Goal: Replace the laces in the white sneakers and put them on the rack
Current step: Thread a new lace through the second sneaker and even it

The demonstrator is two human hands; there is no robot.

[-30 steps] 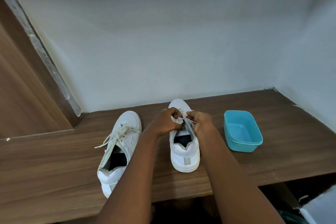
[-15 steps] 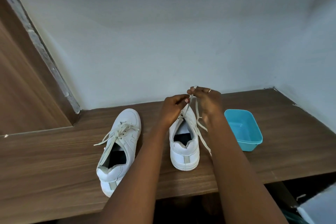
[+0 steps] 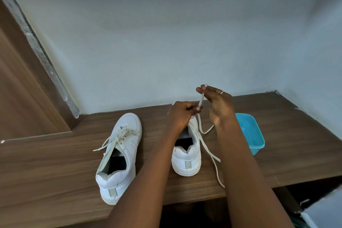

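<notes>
On the shelf (image 3: 55, 163), near its middle, the shoe (image 3: 187, 155) in hand stands with its heel toward the person and its lace (image 3: 209, 151) partly out. One short stretch runs taut between the hands, and a long tail trails toward the shelf's front edge. The right hand (image 3: 218, 105), raised above the toe, pinches the lace tip between thumb and forefinger. The left hand (image 3: 182, 114) is curled over the shoe's front and pinches the same lace lower down. The step looks like drawing the old lace from its eyelets. It should go best pulled straight along each eyelet's line, one crossing at a time, with the left hand bracing the shoe against sliding or tipping. The other shoe (image 3: 122, 152), loosely laced, lies near on the left. A blue tub (image 3: 257, 135) stands on the right, near the tail but apart from it.
</notes>
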